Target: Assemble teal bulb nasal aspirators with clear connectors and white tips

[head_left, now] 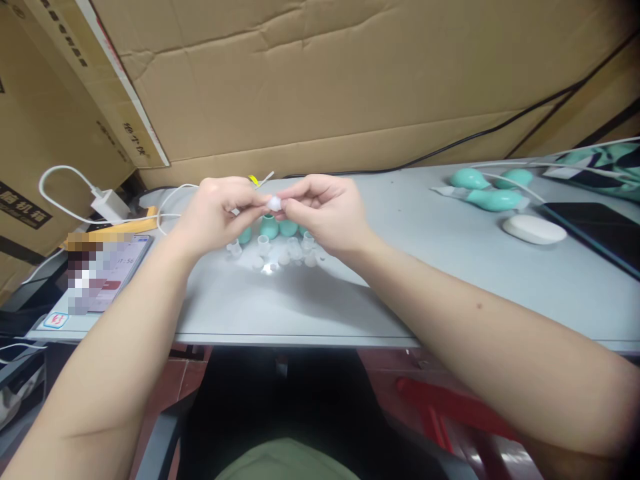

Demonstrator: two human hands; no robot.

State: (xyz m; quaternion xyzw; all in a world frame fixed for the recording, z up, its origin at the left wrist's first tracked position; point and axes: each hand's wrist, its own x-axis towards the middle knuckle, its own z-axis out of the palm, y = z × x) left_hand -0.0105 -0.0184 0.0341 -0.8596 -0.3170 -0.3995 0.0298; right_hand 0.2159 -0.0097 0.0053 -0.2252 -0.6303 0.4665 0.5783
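Between the fingertips of both my hands is a small whitish, rounded plastic piece (pixel 274 203), held above the table. My left hand (pixel 225 210) pinches it from the left, and my right hand (pixel 325 210) grips it from the right. Just below stand several small teal bulb-shaped pieces (pixel 269 228), partly hidden by my hands. In front of them, several clear plastic caps or tube-like fittings (pixel 263 244) and small translucent discs (pixel 284 259) lie on the grey table (pixel 310 307).
At the right lie teal bulbs (pixel 495 199), a white oval case (pixel 534 229) and a dark tablet-like slab (pixel 595 230). A phone (pixel 120 267), a white charger (pixel 109 205) and a yellow power strip (pixel 107 232) are at the left. Cardboard (pixel 320 87) stands behind, with a black cable (pixel 450 143).
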